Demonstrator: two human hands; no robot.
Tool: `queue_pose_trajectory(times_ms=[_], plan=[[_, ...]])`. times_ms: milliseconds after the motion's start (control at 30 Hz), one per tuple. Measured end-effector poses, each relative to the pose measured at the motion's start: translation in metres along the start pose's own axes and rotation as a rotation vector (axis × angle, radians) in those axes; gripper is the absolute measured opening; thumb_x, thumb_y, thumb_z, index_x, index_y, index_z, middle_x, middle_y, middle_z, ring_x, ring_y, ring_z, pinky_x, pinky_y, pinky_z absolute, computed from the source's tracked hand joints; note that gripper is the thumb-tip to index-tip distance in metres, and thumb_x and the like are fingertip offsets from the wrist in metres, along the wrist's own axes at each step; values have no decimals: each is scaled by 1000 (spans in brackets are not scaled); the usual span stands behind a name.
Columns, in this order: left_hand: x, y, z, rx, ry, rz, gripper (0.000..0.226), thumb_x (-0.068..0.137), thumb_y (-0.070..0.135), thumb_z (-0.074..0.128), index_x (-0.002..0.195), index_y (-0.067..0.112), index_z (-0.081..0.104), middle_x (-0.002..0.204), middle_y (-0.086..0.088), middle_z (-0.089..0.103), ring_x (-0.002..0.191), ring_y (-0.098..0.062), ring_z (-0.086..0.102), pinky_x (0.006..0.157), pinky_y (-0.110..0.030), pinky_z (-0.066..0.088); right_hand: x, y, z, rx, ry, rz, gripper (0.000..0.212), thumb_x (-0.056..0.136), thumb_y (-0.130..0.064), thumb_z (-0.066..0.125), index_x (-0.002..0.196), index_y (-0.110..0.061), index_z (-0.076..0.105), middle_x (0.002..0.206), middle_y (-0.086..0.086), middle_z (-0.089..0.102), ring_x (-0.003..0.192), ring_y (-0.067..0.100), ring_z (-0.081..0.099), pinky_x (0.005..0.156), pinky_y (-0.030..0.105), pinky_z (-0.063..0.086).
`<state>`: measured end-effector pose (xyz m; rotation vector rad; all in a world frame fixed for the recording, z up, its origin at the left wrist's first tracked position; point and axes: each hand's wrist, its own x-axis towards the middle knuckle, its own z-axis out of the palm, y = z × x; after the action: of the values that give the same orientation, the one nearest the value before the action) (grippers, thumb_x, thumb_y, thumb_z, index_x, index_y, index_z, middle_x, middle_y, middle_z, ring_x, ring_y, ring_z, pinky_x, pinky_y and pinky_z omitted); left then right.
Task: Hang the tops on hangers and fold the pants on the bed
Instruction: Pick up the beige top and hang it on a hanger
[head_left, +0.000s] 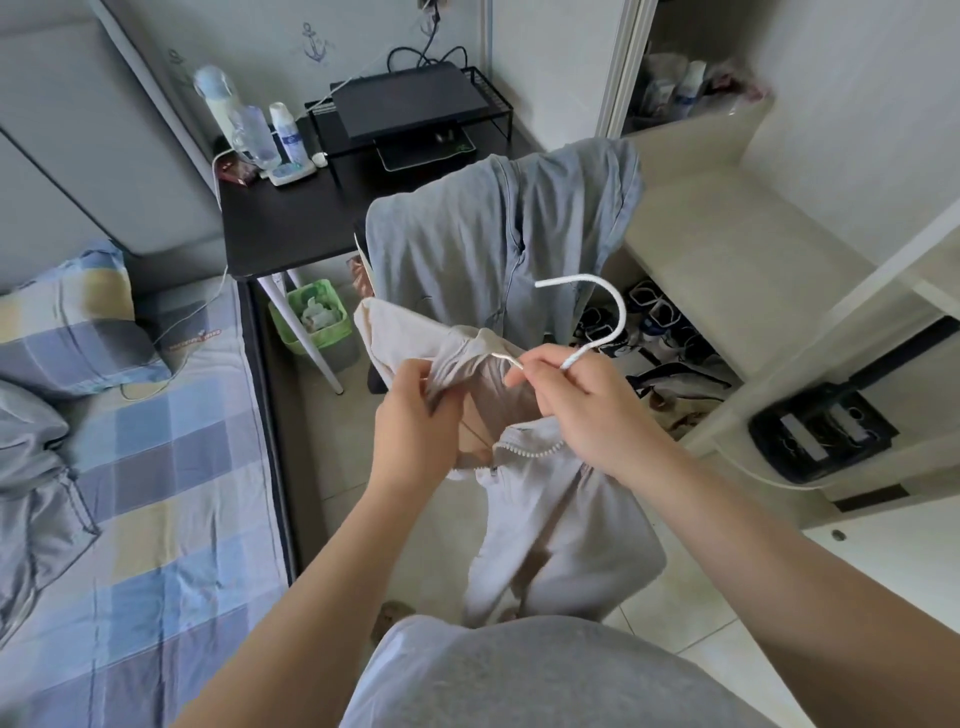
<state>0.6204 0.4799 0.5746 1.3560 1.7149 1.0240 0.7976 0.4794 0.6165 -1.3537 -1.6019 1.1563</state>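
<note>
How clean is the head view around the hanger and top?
Head view: soft even daylight, no glare; wide-angle bending at the edges; white hanger hook sharp; cream zip-up top and both hands, left hand and right hand, slightly soft.

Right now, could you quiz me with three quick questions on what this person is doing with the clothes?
1. True or false: the right hand grips the white hanger just below its hook.
2. What does the left hand hold? A) a bottle B) the pale zip-up top C) a shoe
3. Fill in: a blue-grey garment is draped over the ____.

Key:
1. True.
2. B; it bunches the fabric near the collar, where the hanger goes in.
3. Chair, which stands by the black desk.
</note>
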Motion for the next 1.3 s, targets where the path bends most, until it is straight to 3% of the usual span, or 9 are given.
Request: queue_pose_trajectory(times_ms=[100, 233, 433, 600, 800, 933, 1133, 1233, 1300], plan=[[13, 0, -17, -98, 134, 35, 15, 78, 10, 47, 70, 21, 52, 55, 21, 54, 49, 1, 42, 47, -13, 32, -3, 8, -10, -121, -27, 41, 29, 103, -18, 46, 88, -24, 70, 53, -2, 35, 49, 12, 32, 52, 30, 27], [26, 7, -35, -195, 277, 67, 22, 83, 12, 46, 83, 28, 61, 67, 24, 62, 58, 7, 51, 53, -8, 40, -5, 14, -21, -456, -249, 170, 28, 101, -24, 49, 87, -27, 73, 54, -11, 58, 47, 6, 49, 47, 24, 36], [18, 15, -29, -75, -1, 172, 14, 83, 6, 59, 81, 19, 60, 68, 13, 56, 55, 1, 49, 52, -13, 38, -4, 3, -9, -433, -75, 0, 33, 101, -23, 51, 71, -28, 63, 63, -1, 67, 49, 8, 55, 49, 24, 43], [6, 21, -30, -103, -39, 256, 20, 77, 7, 57, 86, 25, 62, 73, 11, 62, 65, -6, 54, 56, -18, 44, 1, 9, -2, -749, -212, 76, 26, 100, -27, 45, 93, -23, 70, 72, -1, 67, 72, 19, 62, 63, 32, 45], [7, 16, -36, -12, -277, 147, 19, 86, 16, 75, 96, 29, 65, 84, 6, 69, 75, -17, 67, 68, -34, 56, -4, 16, 2, -427, -131, 7, 34, 102, -23, 49, 73, -15, 65, 56, -4, 65, 45, 4, 55, 48, 17, 40], [3, 7, -34, 41, -212, 141, 14, 87, 24, 76, 96, 26, 66, 85, 10, 68, 77, -10, 62, 70, -23, 49, -7, 17, 6, -363, -121, -38, 35, 102, -18, 49, 69, -19, 60, 57, 1, 63, 46, 3, 54, 50, 17, 38], [-1, 2, -38, 611, -84, 438, 38, 83, 45, 76, 116, 30, 68, 124, 11, 59, 128, -20, 43, 115, -50, 23, -9, 13, 5, -170, -147, -19, 28, 103, -25, 51, 85, -13, 69, 61, 1, 64, 42, 7, 54, 48, 14, 41], [2, 6, -37, 544, -105, 485, 16, 91, 19, 64, 104, 19, 73, 93, 7, 71, 97, -27, 63, 97, -46, 40, -6, 14, 3, -155, -157, -33, 17, 101, -24, 55, 95, -25, 71, 67, -4, 69, 51, 11, 60, 52, 24, 49], [3, 4, -39, 505, -63, 451, 18, 91, 9, 63, 104, 18, 74, 81, 9, 69, 82, -24, 61, 87, -42, 42, -3, 20, -3, -204, -90, -67, 9, 97, -23, 63, 102, -26, 70, 81, -9, 72, 75, 15, 67, 73, 33, 54]])
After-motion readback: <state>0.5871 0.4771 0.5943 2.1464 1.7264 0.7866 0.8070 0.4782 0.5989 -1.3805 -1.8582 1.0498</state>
